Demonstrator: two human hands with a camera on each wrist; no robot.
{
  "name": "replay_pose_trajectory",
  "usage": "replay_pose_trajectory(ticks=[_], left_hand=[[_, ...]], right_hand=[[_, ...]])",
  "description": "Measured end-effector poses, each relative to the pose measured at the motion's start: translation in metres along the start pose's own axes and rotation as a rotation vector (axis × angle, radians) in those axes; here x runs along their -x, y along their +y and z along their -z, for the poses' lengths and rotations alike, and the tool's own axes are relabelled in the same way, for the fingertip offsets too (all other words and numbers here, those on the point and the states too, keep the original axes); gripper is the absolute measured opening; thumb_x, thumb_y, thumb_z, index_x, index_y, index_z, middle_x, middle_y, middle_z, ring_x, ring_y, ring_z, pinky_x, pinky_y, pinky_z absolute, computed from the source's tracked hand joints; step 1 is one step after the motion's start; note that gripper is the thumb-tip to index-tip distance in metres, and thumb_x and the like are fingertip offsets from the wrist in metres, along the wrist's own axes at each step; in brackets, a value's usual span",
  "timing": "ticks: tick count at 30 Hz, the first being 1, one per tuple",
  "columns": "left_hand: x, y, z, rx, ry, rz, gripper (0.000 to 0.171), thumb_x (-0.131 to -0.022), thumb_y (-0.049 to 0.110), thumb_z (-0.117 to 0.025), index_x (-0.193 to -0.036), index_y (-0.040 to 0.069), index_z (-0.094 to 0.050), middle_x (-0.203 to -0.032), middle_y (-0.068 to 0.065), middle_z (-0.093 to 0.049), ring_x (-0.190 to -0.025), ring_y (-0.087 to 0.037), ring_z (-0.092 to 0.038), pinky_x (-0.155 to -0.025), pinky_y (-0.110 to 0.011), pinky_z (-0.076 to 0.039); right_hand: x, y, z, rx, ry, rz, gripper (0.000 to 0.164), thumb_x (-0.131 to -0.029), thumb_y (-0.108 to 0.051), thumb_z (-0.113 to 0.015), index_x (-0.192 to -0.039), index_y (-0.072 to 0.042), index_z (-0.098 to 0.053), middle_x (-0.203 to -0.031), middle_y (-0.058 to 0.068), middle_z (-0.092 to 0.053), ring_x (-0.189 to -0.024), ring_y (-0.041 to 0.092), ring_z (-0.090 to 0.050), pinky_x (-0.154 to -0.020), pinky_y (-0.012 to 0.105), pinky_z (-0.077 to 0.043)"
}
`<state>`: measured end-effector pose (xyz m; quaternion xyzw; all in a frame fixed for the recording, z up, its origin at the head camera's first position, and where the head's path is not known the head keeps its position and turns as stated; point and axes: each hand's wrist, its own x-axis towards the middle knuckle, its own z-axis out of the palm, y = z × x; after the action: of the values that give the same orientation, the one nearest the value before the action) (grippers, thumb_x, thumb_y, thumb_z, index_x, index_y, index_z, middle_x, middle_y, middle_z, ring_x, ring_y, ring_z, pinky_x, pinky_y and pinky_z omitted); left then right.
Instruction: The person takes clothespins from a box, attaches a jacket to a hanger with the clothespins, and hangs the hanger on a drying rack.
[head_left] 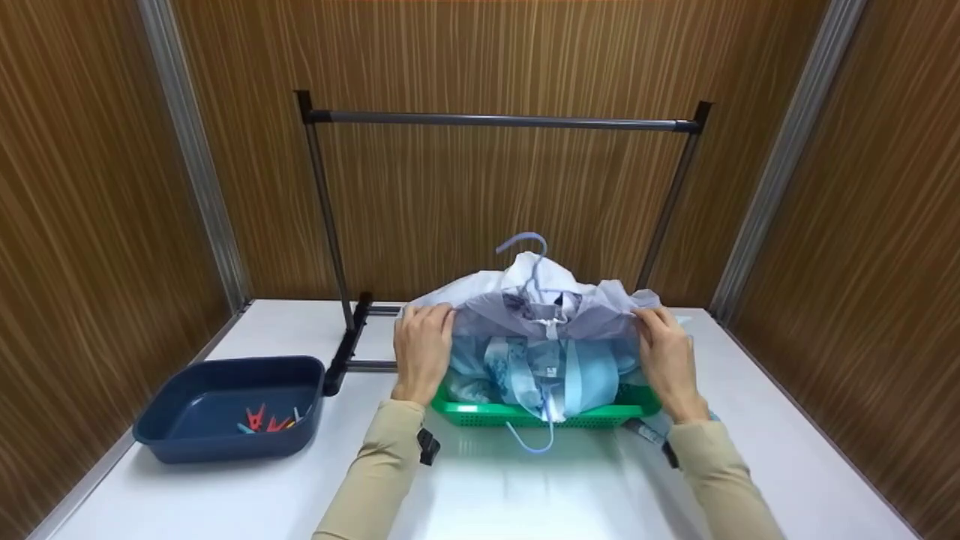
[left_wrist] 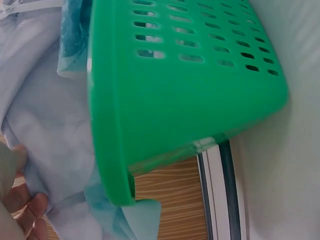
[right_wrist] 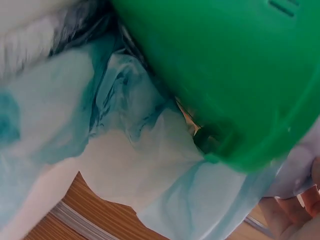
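A pale lavender garment (head_left: 480, 315) is stretched between both hands over a green basket (head_left: 487, 414). My left hand (head_left: 422, 349) pinches its left side, and my right hand (head_left: 666, 356) pinches the right side. A lavender hanger (head_left: 535, 238) pokes its hook up from the garment's neck. Beneath lies a light blue garment (head_left: 592, 375) in the basket, with a second hanger hook (head_left: 534, 450) hanging over the front rim. In the left wrist view, fingertips (left_wrist: 37, 205) grip the lavender cloth beside the basket. Blue-white cloth (right_wrist: 135, 115) drapes past the basket in the right wrist view.
Behind the basket stands a clothes rack with a horizontal bar (head_left: 495, 120) and a black foot (head_left: 346, 349). To the left sits a dark blue tub (head_left: 225, 446) holding several coloured clothespins (head_left: 256, 418). Wood-patterned walls (head_left: 480, 45) enclose the white table (head_left: 510, 495).
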<state>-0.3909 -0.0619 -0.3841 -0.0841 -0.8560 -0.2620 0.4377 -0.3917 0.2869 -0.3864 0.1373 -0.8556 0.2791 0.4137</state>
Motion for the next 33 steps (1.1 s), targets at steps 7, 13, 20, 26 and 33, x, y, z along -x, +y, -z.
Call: replay_pose_trajectory(ticks=[7,13,20,26,33], left_hand=[[-0.006,0.005,0.002,0.002,0.067,-0.062,0.014,-0.095,0.022,-0.065,-0.092,0.013,-0.075,-0.087,-0.005,-0.076,-0.080,-0.025,-0.059,-0.073,-0.039,-0.046],[-0.006,0.006,0.003,0.001,0.081,-0.056,0.014,-0.094,0.021,-0.066,-0.085,0.013,-0.073,-0.084,-0.004,-0.076,-0.076,-0.025,-0.058,-0.070,-0.039,-0.045],[-0.003,0.009,0.004,0.041,0.054,-0.025,0.014,-0.095,0.021,-0.065,-0.098,0.013,-0.076,-0.099,-0.004,-0.076,-0.087,-0.024,-0.060,-0.077,-0.039,-0.048],[0.003,0.004,0.006,0.084,0.038,-0.025,0.020,-0.094,0.016,-0.066,-0.111,0.009,-0.074,-0.109,-0.007,-0.074,-0.097,-0.025,-0.060,-0.087,-0.039,-0.049],[0.009,-0.005,0.007,0.083,0.058,-0.018,0.029,-0.092,0.013,-0.068,-0.121,0.007,-0.069,-0.126,-0.015,-0.064,-0.117,-0.032,-0.056,-0.094,-0.046,-0.048]], right_hand=[[0.007,0.002,0.002,-0.024,0.086,-0.094,0.019,-0.095,-0.006,-0.062,-0.111,-0.002,-0.071,-0.107,0.018,-0.070,-0.100,0.036,-0.067,-0.088,0.051,-0.055],[0.007,0.005,0.002,-0.052,0.058,-0.113,0.020,-0.096,-0.006,-0.060,-0.112,-0.001,-0.071,-0.110,0.018,-0.071,-0.102,0.036,-0.068,-0.089,0.048,-0.055],[0.012,0.008,-0.001,-0.055,0.126,-0.118,0.016,-0.095,-0.007,-0.062,-0.106,-0.001,-0.073,-0.106,0.016,-0.073,-0.096,0.032,-0.069,-0.083,0.041,-0.054],[0.014,0.006,-0.004,-0.071,0.155,-0.094,0.017,-0.096,-0.006,-0.061,-0.107,0.000,-0.072,-0.106,0.018,-0.072,-0.099,0.034,-0.069,-0.087,0.042,-0.053],[0.012,0.005,0.000,-0.057,0.204,-0.095,0.017,-0.095,-0.006,-0.062,-0.107,0.000,-0.072,-0.103,0.018,-0.073,-0.096,0.033,-0.069,-0.083,-0.002,-0.038]])
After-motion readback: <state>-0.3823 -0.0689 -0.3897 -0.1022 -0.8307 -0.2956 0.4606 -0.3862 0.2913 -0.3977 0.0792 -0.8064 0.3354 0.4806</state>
